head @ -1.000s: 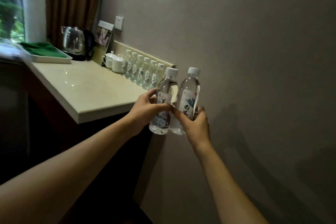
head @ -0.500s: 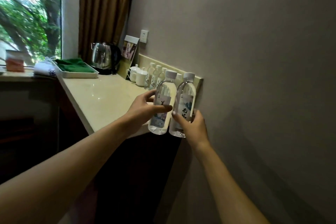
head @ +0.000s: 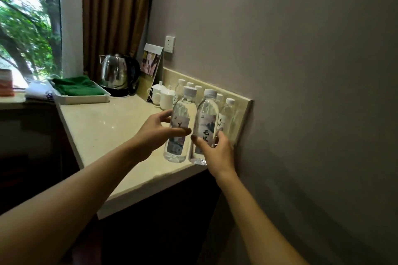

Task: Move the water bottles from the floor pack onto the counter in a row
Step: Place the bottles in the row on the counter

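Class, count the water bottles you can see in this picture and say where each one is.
7: one in the left hand, one in the right hand, five in a row along the backsplash. More may be hidden behind the held pair.

Row bottles (head: 226,114): mostly hidden behind held bottles. Orange box (head: 6,83): cut by left edge. Card (head: 150,62): print unreadable.

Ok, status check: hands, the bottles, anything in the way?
Left hand grips one bottle, right hand the other bottle. Both upright over the counter, by the row's near end. Nothing blocking.
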A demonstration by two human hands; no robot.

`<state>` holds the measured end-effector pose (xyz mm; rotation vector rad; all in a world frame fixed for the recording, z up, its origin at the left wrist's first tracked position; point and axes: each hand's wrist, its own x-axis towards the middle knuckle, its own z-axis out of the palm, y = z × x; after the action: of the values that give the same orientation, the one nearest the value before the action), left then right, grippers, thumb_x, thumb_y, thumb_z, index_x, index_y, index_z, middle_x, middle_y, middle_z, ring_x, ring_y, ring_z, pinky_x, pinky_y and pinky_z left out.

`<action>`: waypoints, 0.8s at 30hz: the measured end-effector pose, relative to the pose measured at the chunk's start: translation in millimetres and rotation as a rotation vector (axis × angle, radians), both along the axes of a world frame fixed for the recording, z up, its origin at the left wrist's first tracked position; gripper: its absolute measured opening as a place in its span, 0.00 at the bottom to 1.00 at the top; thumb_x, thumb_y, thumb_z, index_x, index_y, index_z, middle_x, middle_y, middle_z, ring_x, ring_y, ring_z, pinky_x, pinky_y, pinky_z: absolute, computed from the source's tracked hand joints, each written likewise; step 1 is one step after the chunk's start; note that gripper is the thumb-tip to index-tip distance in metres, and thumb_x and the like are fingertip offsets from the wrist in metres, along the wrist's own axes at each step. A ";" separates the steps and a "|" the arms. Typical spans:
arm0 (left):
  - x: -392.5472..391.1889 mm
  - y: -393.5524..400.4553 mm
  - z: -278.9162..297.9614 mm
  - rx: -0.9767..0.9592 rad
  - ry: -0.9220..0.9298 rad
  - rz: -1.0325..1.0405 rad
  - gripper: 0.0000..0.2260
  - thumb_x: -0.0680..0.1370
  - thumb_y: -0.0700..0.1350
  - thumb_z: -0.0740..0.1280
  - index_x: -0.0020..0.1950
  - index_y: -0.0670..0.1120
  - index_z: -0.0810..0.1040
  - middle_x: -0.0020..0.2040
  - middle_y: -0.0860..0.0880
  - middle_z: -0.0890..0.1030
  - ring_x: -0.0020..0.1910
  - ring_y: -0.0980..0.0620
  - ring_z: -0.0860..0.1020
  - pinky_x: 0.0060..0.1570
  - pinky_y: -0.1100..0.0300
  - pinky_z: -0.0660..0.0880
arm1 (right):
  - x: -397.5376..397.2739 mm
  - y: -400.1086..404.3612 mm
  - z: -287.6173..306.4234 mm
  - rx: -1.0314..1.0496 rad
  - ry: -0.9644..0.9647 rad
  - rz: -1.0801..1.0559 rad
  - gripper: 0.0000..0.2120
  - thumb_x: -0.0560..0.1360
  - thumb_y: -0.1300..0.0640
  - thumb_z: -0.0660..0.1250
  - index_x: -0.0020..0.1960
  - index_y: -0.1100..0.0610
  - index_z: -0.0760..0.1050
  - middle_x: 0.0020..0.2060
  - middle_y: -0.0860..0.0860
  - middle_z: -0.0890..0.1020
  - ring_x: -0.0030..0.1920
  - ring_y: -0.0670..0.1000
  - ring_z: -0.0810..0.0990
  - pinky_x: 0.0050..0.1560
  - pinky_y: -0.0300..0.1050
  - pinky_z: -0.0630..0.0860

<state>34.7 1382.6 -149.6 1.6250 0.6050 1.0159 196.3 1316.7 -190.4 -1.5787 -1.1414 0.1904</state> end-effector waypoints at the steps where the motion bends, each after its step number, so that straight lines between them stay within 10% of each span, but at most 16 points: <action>1: -2.4 7.5 -1.1 -0.003 -0.007 -0.006 0.21 0.73 0.39 0.73 0.61 0.54 0.72 0.53 0.52 0.76 0.48 0.59 0.76 0.38 0.69 0.72 | -3.4 8.5 -0.8 0.005 -0.002 -0.012 0.29 0.60 0.31 0.70 0.51 0.51 0.75 0.49 0.50 0.81 0.49 0.51 0.80 0.50 0.53 0.80; 10: -54.0 86.5 -12.5 0.027 0.028 -0.039 0.21 0.70 0.37 0.76 0.56 0.56 0.75 0.52 0.52 0.81 0.51 0.54 0.79 0.45 0.61 0.78 | -68.1 77.0 -18.5 -0.099 -0.068 -0.251 0.29 0.65 0.34 0.71 0.59 0.50 0.74 0.54 0.45 0.75 0.58 0.51 0.70 0.58 0.51 0.72; 24: -92.2 183.9 -28.0 0.107 0.129 -0.134 0.25 0.67 0.39 0.78 0.63 0.48 0.78 0.52 0.52 0.83 0.44 0.56 0.80 0.38 0.66 0.76 | -128.4 150.2 -34.0 -0.097 0.146 -0.402 0.20 0.65 0.45 0.77 0.51 0.47 0.72 0.48 0.48 0.83 0.48 0.52 0.83 0.54 0.54 0.78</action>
<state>-57.5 1566.5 -177.6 1.8108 0.5267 0.8631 67.9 1466.9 -224.4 -1.8132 -0.6931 0.0928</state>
